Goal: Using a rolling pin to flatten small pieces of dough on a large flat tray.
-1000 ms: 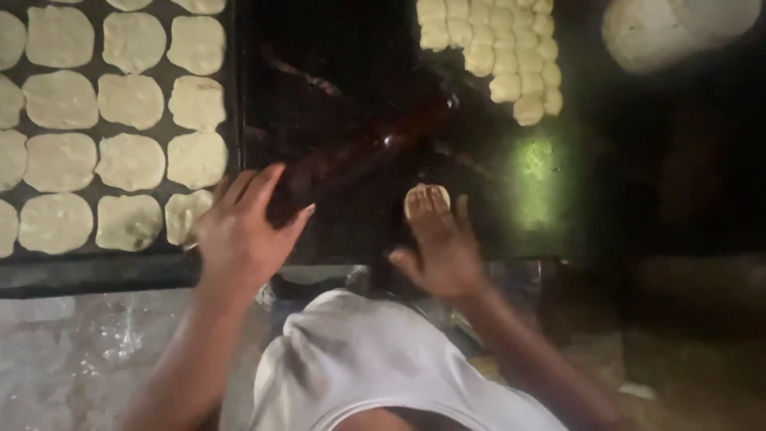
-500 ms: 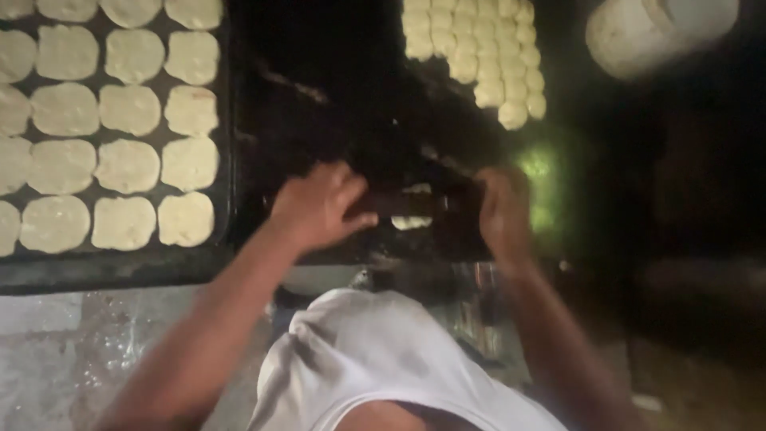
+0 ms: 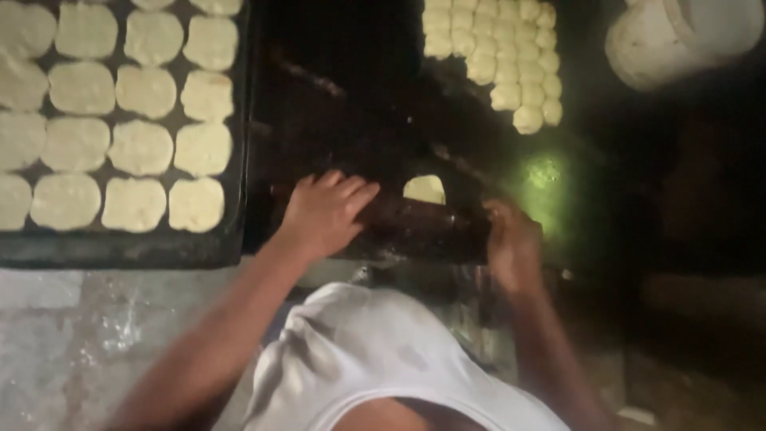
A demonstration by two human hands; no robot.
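Observation:
A dark rolling pin (image 3: 415, 219) lies crosswise on a dark work board (image 3: 359, 104). My left hand (image 3: 323, 211) rests palm down on its left part, fingers spread over it. My right hand (image 3: 511, 243) grips its right end. Just beyond the pin, half hidden by it, sits a small pale piece of dough (image 3: 424, 188). The scene is dim, and my white shirt fills the bottom middle.
A dark tray (image 3: 144, 251) at the left carries several flattened dough rounds (image 3: 140, 148). Several small dough balls (image 3: 499, 56) sit in rows at the top centre-right. A white bucket (image 3: 678, 36) stands at the top right. Grey floor shows at the bottom left.
A second ago the pin lay slanted under my left hand while my right hand pressed a dough piece flat. Both hands have since come onto the pin, which now lies level against the dough.

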